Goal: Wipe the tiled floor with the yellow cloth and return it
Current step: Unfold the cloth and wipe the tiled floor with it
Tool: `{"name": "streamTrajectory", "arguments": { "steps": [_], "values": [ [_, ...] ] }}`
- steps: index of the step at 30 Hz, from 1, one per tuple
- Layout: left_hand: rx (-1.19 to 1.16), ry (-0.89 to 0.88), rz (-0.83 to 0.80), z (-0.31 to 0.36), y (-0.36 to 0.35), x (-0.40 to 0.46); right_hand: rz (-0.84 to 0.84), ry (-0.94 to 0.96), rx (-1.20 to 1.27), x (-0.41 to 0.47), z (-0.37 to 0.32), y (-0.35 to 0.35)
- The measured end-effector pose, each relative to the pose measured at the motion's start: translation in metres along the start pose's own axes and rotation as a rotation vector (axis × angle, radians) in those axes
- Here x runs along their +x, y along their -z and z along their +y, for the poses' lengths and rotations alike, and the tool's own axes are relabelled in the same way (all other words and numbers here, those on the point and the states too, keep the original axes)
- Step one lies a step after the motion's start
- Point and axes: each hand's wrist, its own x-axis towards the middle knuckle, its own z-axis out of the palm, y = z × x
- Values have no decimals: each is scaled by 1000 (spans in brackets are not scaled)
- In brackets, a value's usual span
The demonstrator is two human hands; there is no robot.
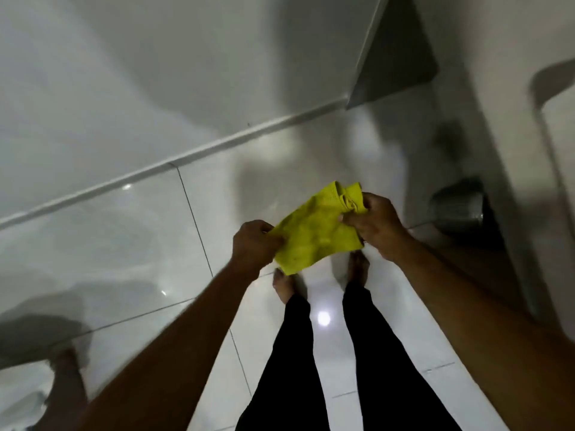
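Note:
I am standing and hold the yellow cloth (pixel 314 231) stretched between both hands at waist height, well above the glossy white tiled floor (pixel 130 250). My left hand (pixel 253 244) pinches the cloth's lower left edge. My right hand (pixel 375 220) grips its bunched upper right corner. The cloth is crumpled and hangs partly folded. Below it my bare feet and black trousers (pixel 292 362) stand on the tiles.
A white wall with a skirting strip (pixel 186 155) runs diagonally across the back. A grey panel edge (pixel 392 57) stands at the upper right. A dark metallic cylindrical object (pixel 457 206) sits low on the right by white furniture (pixel 560 157). A dark blurred shape lies at the lower left.

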Motion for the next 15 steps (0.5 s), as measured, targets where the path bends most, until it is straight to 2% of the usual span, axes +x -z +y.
{"name": "streamTrajectory", "arguments": {
  "steps": [5, 9, 15],
  "values": [
    [245, 7, -128, -100, -109, 137, 96, -71, -258, 106, 133, -39],
    [340, 11, -160, -177, -198, 243, 138, -108, -420, 187, 245, -64],
    [461, 8, -191, -241, -265, 338, 149, -141, -591, 283, 342, -96]
  ]
}}
